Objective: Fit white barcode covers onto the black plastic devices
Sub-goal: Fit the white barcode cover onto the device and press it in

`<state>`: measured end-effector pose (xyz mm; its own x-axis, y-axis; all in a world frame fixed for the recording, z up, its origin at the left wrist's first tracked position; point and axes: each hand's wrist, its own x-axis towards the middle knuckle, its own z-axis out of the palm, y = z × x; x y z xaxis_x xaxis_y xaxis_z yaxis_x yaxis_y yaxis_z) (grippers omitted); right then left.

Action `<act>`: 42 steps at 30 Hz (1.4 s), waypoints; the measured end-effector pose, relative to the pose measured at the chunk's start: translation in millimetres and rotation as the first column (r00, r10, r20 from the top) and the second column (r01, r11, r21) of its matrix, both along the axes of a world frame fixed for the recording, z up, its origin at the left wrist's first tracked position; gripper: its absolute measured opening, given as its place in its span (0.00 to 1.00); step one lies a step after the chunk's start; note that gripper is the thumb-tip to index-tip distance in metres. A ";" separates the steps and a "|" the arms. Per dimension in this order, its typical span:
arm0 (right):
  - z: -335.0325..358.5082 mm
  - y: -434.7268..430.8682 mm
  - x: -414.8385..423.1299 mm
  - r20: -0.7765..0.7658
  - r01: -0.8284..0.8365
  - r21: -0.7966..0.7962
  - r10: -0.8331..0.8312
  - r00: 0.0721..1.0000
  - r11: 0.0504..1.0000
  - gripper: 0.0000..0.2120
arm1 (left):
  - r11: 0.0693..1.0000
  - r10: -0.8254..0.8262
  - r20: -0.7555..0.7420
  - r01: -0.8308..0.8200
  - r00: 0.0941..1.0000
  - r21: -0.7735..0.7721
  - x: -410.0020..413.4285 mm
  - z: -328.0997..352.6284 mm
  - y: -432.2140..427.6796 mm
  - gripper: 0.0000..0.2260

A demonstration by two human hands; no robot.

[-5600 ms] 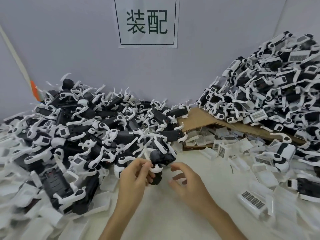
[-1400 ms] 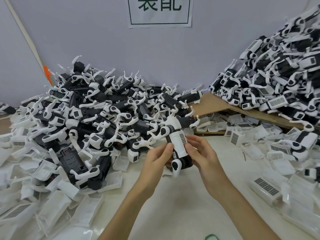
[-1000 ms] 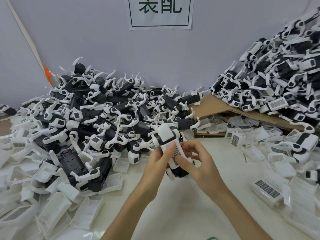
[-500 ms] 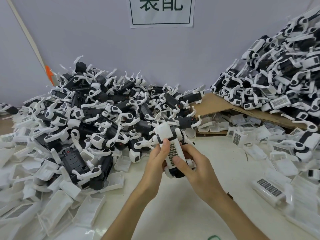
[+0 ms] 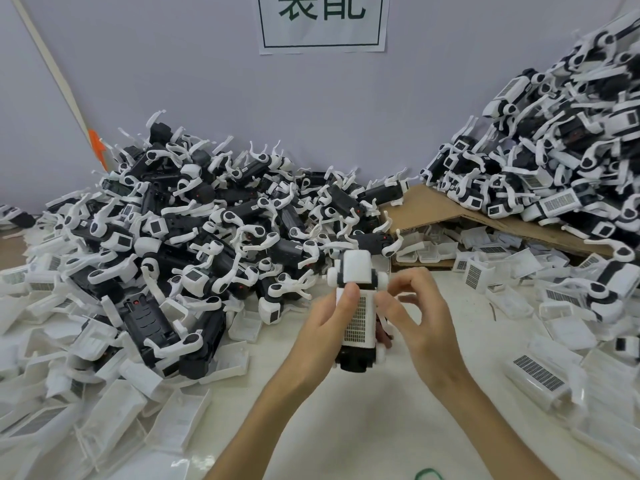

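Hands (image 5: 323, 329) (image 5: 420, 332) hold device (image 5: 356, 358), piles (image 5: 207, 230) (image 5: 571, 150) crowding both sides

The top edge is cutting off half of the wall sign (image 5: 322, 22). The right-hand pile (image 5: 571, 161) is running off the right edge. The left hand (image 5: 322, 327) and right hand (image 5: 422, 327) are covering both flanks of the held device (image 5: 356, 363). A green loop (image 5: 427, 474), perhaps a rubber band, is being clipped below.
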<state>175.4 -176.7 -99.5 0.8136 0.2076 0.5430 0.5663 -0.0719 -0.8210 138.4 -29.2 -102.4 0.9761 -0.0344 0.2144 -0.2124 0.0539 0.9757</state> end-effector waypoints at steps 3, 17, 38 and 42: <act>2.4 -2.8 1.1 -0.077 -0.098 -0.066 0.093 0.993 0.993 0.19 | 0.996 -0.074 0.011 0.074 0.997 0.040 -1.6 -0.3 -2.9 0.30; 6.3 -9.5 7.3 -0.175 -0.116 0.116 0.135 0.975 0.986 0.12 | 0.976 -0.041 0.025 0.035 0.999 0.213 1.4 -3.3 4.6 0.11; 2.1 -7.3 11.0 0.030 0.110 0.080 -0.113 0.993 0.991 0.12 | 0.959 0.038 0.031 -0.046 0.999 0.281 -0.4 -7.2 -2.2 0.17; -2.1 -7.0 11.7 0.023 0.151 0.125 -0.155 0.988 0.981 0.15 | 0.955 0.061 0.038 -0.070 0.997 0.288 0.9 -6.9 -4.0 0.15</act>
